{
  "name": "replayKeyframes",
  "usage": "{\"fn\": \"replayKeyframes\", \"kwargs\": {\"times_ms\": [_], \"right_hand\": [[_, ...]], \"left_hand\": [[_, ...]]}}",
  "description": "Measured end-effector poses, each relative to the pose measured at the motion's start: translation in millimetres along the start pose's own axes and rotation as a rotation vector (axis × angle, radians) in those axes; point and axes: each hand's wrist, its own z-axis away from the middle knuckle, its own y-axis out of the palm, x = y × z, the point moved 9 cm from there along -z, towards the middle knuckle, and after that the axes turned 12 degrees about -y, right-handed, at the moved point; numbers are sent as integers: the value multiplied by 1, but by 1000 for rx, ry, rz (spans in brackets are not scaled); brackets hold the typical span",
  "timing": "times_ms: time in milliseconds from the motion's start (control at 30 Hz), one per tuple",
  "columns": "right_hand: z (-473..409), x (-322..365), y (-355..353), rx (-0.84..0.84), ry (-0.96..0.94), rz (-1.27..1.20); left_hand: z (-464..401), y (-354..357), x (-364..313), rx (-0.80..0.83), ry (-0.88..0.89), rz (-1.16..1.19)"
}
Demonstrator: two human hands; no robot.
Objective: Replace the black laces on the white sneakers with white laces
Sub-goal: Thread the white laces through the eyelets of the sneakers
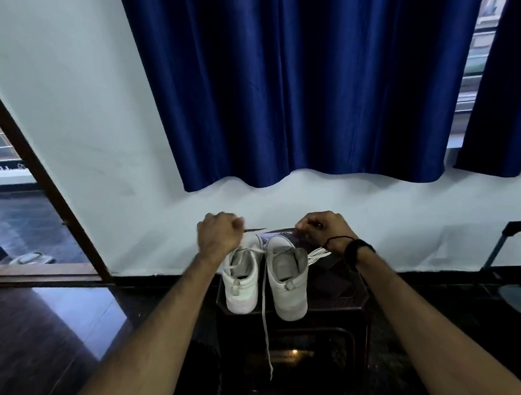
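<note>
Two white sneakers stand heel-toward-me on a dark stool (338, 296): the left sneaker (240, 283) and the right sneaker (287, 281). A white lace (264, 319) runs from the left sneaker's eyelets and hangs down over the stool's front edge. My left hand (217, 236) is closed in a fist above the left sneaker's toe, gripping the white lace. My right hand (324, 230) is closed beyond the right sneaker's toe; what it pinches is hidden. A bundle of pale laces (318, 256) lies under my right wrist.
A white wall with a dark blue curtain (290, 92) rises right behind the stool. An open doorway (23, 213) is at the left, and a metal rack (511, 261) stands at the right. The floor (39, 345) is dark and glossy.
</note>
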Motion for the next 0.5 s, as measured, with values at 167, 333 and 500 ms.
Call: {"fn": "replayKeyframes", "kwargs": {"times_ms": [167, 333, 500], "right_hand": [[-13, 40, 21, -92, -149, 194], [-9, 28, 18, -126, -97, 188], [0, -21, 20, -185, 110, 186]], "left_hand": [[34, 48, -67, 587, 2, 651], [12, 64, -49, 482, 10, 241], [8, 61, -39, 339, -8, 199]]}}
